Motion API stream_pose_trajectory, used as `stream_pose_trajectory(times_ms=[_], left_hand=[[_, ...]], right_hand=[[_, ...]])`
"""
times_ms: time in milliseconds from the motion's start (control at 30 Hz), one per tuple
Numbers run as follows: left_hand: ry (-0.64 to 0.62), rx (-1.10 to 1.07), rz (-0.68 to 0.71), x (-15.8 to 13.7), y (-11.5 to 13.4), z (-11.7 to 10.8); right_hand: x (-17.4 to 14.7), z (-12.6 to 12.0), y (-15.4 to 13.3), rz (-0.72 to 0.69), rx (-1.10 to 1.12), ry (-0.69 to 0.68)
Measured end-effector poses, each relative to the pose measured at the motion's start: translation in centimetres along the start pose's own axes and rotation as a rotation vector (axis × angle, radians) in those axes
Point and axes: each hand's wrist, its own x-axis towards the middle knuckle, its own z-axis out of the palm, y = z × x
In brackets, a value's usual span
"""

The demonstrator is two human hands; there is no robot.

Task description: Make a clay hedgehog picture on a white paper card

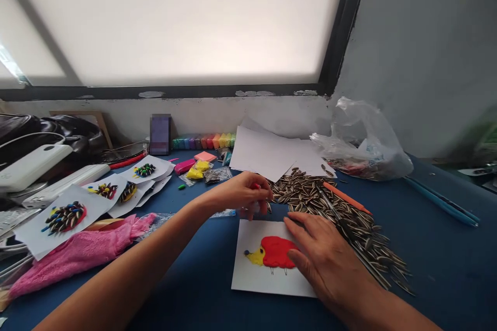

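A white sheet of paper (pixel 243 276) lies on the blue table with a hedgehog picture (pixel 276 252) on it, its body red clay, its face yellow, with a blue nose and thin drawn legs. My right hand (pixel 326 256) rests flat on the sheet's right side, fingers stretched out, covering part of the red body. Just beyond the paper's top edge is my left hand (pixel 252 191), its fingers curled together. A small red bit shows among those fingers, but what they hold is too hidden to name. Beside both hands spreads a pile of striped sunflower seeds (pixel 298 191).
An orange pen (pixel 347 199) and a dark pen lie on the seeds. Blank paper (pixel 267 150), a clear plastic bag (pixel 368 139) and a clay row (pixel 204 141) stand behind. At left are finished-looking seed pictures (pixel 66 217), a pink cloth (pixel 81 248) and yellow clay packs (pixel 199 169).
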Motion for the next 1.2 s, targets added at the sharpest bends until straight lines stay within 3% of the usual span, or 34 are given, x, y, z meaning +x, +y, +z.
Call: stream_pose_trajectory(times_ms=[100,367,667,900,1033,1200], left_hand=[[0.025,-0.06,0.01,0.2,-0.2,0.3],[0.082,0.092,-0.097,0.6,-0.5,1.1],[0.22,-0.216,0.073,1.7,-1.6,1.9],[0.147,-0.569,0.177,1.6,-1.3,2.0],[0.128,-0.477,0.179,1.0,-0.2,2.8],[0.051,-0.348,0.248,0.1,0.9,3.6]], right_hand=[[0.1,0.3,0.8,0.054,-0.025,-0.024],[0.4,-0.4,0.9,0.141,0.107,-0.083],[1.1,-0.3,1.7,0.245,0.227,-0.072],[1.7,-1.0,1.1,0.317,0.411,-0.036],[3.0,-2.4,0.6,0.405,0.579,-0.018],[5.1,-4.3,-0.5,0.466,0.844,-0.112]])
